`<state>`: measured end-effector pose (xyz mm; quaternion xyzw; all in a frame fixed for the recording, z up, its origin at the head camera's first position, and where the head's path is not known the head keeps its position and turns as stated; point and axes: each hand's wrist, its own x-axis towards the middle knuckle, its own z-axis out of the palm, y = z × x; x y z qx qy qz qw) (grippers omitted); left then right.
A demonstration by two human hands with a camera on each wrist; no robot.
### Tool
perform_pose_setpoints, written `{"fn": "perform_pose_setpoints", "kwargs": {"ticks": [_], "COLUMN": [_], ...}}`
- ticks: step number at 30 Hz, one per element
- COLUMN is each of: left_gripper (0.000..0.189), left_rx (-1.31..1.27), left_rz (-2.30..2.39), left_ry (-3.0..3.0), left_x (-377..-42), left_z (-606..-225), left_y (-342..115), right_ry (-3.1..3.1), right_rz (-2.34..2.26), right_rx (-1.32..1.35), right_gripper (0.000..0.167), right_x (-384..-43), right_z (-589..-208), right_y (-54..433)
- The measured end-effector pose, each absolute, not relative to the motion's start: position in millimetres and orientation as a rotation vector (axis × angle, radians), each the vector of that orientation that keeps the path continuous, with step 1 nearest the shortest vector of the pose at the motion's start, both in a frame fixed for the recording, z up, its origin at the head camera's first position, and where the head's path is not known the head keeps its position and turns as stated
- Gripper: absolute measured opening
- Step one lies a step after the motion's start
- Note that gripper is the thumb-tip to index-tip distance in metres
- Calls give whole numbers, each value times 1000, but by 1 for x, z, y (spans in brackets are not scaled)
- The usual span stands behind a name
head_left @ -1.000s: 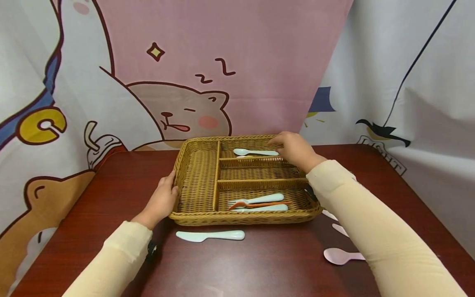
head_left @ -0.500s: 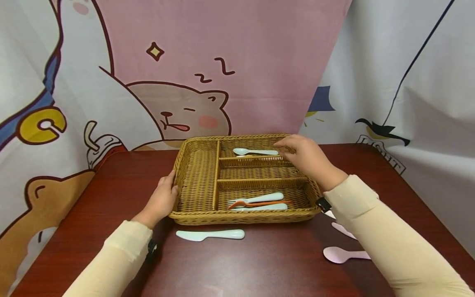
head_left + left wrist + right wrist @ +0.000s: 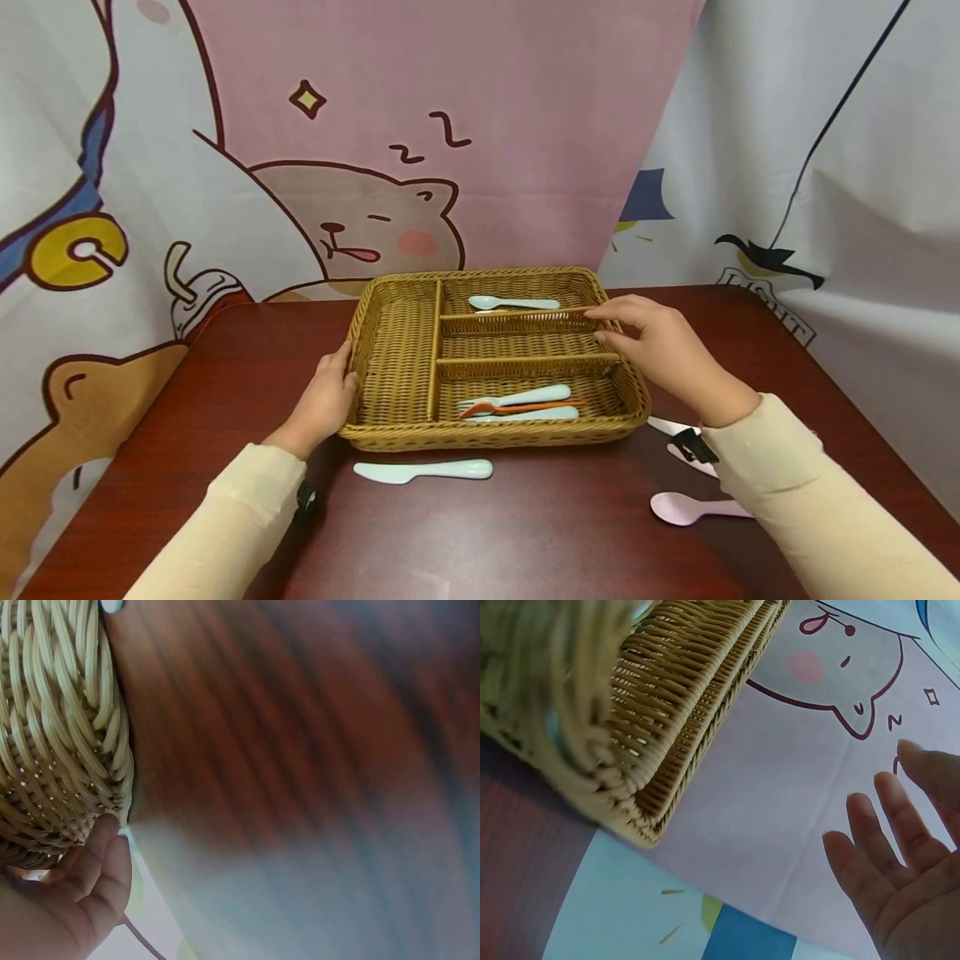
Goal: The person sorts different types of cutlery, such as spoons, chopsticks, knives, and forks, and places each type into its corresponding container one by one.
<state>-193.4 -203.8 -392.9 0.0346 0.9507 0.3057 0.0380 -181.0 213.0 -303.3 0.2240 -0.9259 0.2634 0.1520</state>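
A wicker cutlery tray (image 3: 437, 354) with several compartments sits on the table. My left hand (image 3: 322, 408) rests its fingers against the tray's outer left side; in the left wrist view the fingertips touch the woven wall (image 3: 60, 727). My right hand (image 3: 667, 350) hovers by the tray's right rim, fingers spread and nothing in them, as the right wrist view also shows. A pale blue spoon (image 3: 517, 303) lies in the back compartment, partly over another piece. The front compartment has a pale blue fork (image 3: 525, 396), an orange utensil (image 3: 517, 408) and another pale blue-handled piece (image 3: 555, 414).
A pale blue knife (image 3: 423, 472) lies in front of the tray. To the right lie a pink spoon (image 3: 678, 508) and other pale pieces (image 3: 667, 426), partly hidden by the right forearm. A printed curtain (image 3: 540, 125) hangs behind the dark red table (image 3: 525, 533).
My right hand has drawn back from the back compartment, moving right and toward me past the tray's right rim. The left hand stays at the tray's side; the cutlery lies as before.
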Motion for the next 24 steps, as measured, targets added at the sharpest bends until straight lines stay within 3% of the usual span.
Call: {"fn": "perform_pose_setpoints", "kwargs": {"ticks": [24], "left_gripper": [57], "left_rx": [82], "left_rz": [917], "left_ry": [2902], "left_x": [-193], "left_z": [-389], "left_y": [-202], "right_ry": [-2747], "right_rz": [747], "right_rx": [626], "right_gripper": [29], "right_x": [-135], "right_z": [-333], "right_y": [273]}}
